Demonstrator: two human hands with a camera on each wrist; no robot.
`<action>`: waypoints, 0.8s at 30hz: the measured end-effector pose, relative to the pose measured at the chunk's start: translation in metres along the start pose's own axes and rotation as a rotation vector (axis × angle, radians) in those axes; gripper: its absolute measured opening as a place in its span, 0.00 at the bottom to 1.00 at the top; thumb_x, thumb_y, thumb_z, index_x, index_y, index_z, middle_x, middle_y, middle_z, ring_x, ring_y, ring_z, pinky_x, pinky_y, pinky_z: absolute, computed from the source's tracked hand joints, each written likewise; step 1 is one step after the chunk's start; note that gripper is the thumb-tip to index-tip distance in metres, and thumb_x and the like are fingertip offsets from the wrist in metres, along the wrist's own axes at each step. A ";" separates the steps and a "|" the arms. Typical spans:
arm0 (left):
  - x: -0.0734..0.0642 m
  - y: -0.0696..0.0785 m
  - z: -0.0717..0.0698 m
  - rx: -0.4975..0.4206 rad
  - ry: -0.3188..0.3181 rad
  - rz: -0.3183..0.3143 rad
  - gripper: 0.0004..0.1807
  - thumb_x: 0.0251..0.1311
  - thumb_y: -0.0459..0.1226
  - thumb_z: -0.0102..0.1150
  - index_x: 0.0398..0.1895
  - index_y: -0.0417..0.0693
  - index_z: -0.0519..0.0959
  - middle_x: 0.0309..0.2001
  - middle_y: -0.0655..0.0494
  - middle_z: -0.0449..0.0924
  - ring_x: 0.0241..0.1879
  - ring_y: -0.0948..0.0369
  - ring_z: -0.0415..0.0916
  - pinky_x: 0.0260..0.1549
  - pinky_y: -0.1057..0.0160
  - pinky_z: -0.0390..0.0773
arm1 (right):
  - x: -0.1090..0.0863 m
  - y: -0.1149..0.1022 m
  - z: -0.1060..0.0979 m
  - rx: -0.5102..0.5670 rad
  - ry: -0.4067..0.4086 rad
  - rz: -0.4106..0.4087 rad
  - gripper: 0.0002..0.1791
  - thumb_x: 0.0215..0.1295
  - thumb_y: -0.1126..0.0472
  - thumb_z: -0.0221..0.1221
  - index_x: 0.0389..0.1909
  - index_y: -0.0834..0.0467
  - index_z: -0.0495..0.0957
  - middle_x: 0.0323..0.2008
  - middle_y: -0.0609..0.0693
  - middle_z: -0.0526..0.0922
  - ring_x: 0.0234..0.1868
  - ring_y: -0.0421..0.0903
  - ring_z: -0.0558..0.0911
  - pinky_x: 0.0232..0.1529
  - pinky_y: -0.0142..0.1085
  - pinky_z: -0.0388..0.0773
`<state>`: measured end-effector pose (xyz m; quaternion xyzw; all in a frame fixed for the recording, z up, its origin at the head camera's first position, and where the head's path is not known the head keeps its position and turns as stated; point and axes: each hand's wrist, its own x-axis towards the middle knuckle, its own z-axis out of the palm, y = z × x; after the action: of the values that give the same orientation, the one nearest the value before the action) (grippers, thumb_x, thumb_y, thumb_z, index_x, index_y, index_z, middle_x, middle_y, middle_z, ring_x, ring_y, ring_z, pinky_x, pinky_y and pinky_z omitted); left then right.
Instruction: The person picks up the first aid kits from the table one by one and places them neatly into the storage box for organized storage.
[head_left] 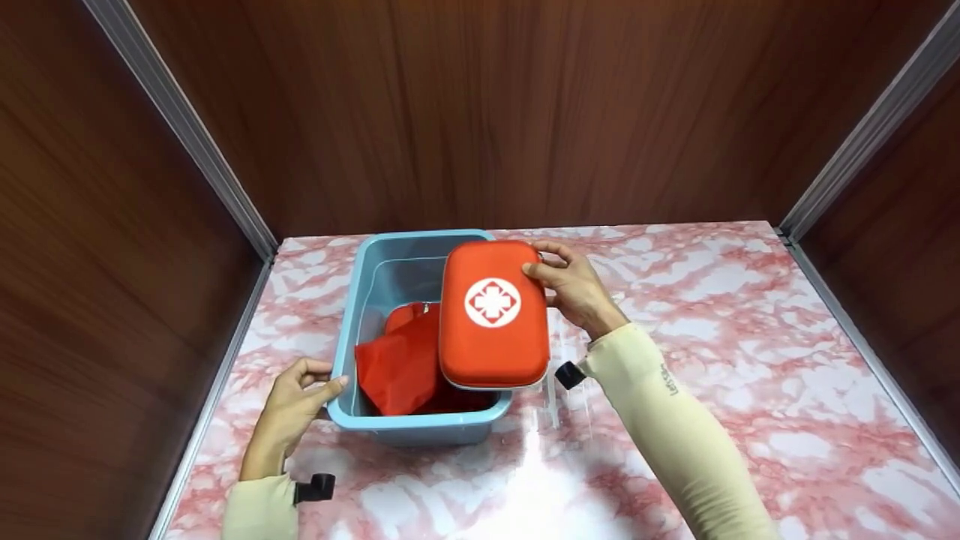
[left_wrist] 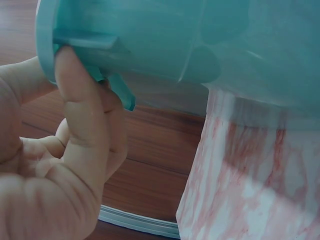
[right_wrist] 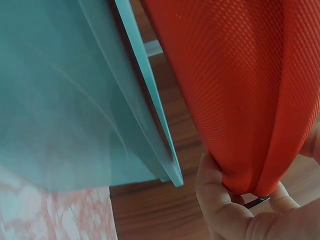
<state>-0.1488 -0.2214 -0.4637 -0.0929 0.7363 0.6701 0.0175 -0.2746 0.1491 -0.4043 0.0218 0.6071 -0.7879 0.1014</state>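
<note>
A red zippered first-aid case [head_left: 493, 352] with a white cross emblem is held by its right side in my right hand [head_left: 571, 285], thumb on the front face and fingers behind. It overlaps the right part of a blue plastic bin [head_left: 420, 422] in the head view; the right wrist view shows it above the rim, close beside the bin wall [right_wrist: 75, 100]. My left hand [head_left: 296, 397] pinches the bin's left rim, thumb on top and fingers underneath. Inside the bin lie a folded red cloth-like sheet [head_left: 397, 367] and another red item with a zipper [head_left: 403, 315], partly covered by it.
The bin stands on a pink-and-white marbled tabletop [head_left: 750, 360]. Brown wood-grain panels [head_left: 525, 112] rise behind and on both sides, with metal strips [head_left: 195, 135] at the corners. Small black wrist cameras [head_left: 315, 487] sit on both sleeves.
</note>
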 end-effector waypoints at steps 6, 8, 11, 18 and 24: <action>-0.001 0.000 0.000 -0.004 -0.003 -0.004 0.14 0.61 0.24 0.62 0.47 0.29 0.70 0.35 0.50 0.78 0.25 0.63 0.77 0.23 0.63 0.81 | 0.001 0.003 0.010 -0.019 -0.015 -0.005 0.24 0.64 0.71 0.61 0.61 0.61 0.69 0.45 0.57 0.75 0.35 0.45 0.80 0.31 0.36 0.83; -0.001 0.000 0.000 -0.005 -0.002 -0.005 0.14 0.61 0.24 0.62 0.47 0.29 0.70 0.35 0.50 0.78 0.25 0.63 0.77 0.23 0.63 0.81 | 0.002 0.004 0.012 -0.023 -0.019 -0.006 0.24 0.63 0.71 0.61 0.61 0.61 0.69 0.44 0.57 0.76 0.35 0.46 0.80 0.30 0.36 0.84; -0.001 0.000 0.000 -0.008 -0.002 -0.006 0.14 0.61 0.24 0.62 0.47 0.29 0.71 0.35 0.50 0.78 0.25 0.63 0.78 0.23 0.64 0.80 | 0.003 0.005 0.016 -0.027 -0.019 -0.002 0.24 0.63 0.71 0.61 0.60 0.61 0.70 0.44 0.57 0.75 0.34 0.45 0.80 0.29 0.36 0.84; -0.001 0.001 0.000 -0.005 0.000 -0.010 0.15 0.61 0.24 0.63 0.47 0.30 0.71 0.35 0.50 0.78 0.25 0.62 0.78 0.23 0.64 0.81 | 0.004 0.006 0.027 -0.029 -0.013 0.000 0.23 0.62 0.72 0.62 0.57 0.61 0.72 0.44 0.57 0.74 0.33 0.46 0.81 0.28 0.36 0.84; 0.000 0.000 0.000 -0.004 0.001 -0.007 0.14 0.61 0.24 0.63 0.47 0.29 0.71 0.35 0.50 0.78 0.25 0.62 0.78 0.23 0.63 0.81 | 0.005 0.008 0.037 -0.023 -0.013 -0.010 0.21 0.61 0.73 0.62 0.55 0.62 0.73 0.41 0.55 0.76 0.31 0.45 0.82 0.27 0.36 0.84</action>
<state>-0.1486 -0.2215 -0.4633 -0.0957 0.7347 0.6713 0.0193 -0.2750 0.1109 -0.4032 0.0127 0.6154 -0.7815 0.1016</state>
